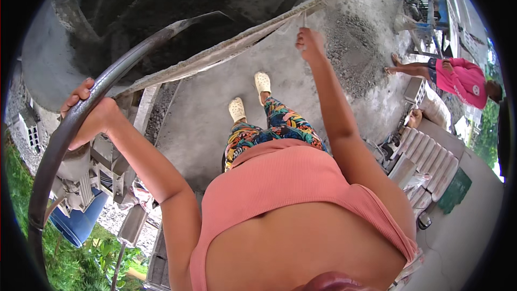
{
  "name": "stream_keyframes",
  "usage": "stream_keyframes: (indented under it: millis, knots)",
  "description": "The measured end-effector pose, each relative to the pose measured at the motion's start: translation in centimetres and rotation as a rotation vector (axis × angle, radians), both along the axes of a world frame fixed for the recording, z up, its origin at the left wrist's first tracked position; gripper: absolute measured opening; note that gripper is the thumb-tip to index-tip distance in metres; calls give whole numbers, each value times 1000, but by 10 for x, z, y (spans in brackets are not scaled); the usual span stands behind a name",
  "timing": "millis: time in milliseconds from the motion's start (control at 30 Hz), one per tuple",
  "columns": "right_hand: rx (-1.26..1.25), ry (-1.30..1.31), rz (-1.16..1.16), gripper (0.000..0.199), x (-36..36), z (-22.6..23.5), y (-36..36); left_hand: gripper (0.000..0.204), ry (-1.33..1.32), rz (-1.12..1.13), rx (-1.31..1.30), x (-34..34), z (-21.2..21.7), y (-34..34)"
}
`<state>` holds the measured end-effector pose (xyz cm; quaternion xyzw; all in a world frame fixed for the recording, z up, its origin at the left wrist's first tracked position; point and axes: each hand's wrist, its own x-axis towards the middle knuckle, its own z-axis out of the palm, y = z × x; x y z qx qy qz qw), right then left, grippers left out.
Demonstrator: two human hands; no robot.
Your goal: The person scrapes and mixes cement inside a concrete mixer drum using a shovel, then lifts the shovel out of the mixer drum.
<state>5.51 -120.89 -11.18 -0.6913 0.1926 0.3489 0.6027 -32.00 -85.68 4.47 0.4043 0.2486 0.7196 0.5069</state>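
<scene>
My left hand (99,121) is wrapped round a dark curved metal bar (121,67), with the fingers over its far side. The bar arcs up from the lower left to the mouth of a large grey mixer drum (46,70). Dried cement coats the drum's rim (215,60), and its inside is dark with grey residue. My right hand (311,44) is raised just below the rim's right end, its fingers curled and slightly blurred. A thin whitish strip shows above those fingers, but I cannot make out what they hold.
A gravel heap (355,48) lies on the dusty concrete floor to the right. Beyond it is a person in a pink shirt (460,83), near hollow blocks (414,90) and stacked sacks (428,156). A blue barrel (81,218) and grey machine parts (110,164) stand at the left.
</scene>
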Motion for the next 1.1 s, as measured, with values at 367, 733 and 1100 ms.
stream_keyframes:
  millis: [367,733,1100]
  knots:
    - [334,31,-101,8,3,-27,18,89,-74,-126,-31,4,-3,6]
    - [-147,29,312,40,41,73,-238,85,-56,-71,-48,4,5,-5]
    - [-408,232,203,9,-62,0,-266,81,-105,-49,-25,8,-1,0]
